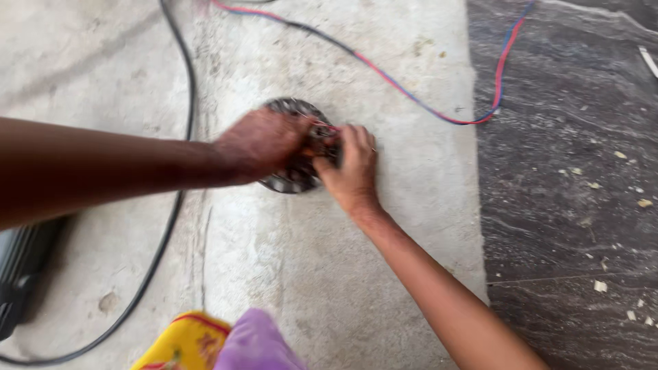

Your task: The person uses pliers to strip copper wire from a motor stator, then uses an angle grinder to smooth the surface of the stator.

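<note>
**Two hands on one round wound part**

One round, dark metallic part (291, 179) with wire windings is seen lying on the rough grey concrete floor (329, 274), slightly above the middle of the view. It is covered at its 9 o'clock side by the left hand (264, 142), whose fingers are curled onto it, and at its 3 o'clock side by the right hand (353, 171), whose fingers are pinched on thin wires there. One twisted red-and-blue wire (411, 96) is run off toward 1 o'clock onto a dark stone slab (569, 205). One black cable (179, 205) is looped at 9 o'clock. Yellow and purple cloth (226, 342) is seen at 6 o'clock.
</note>
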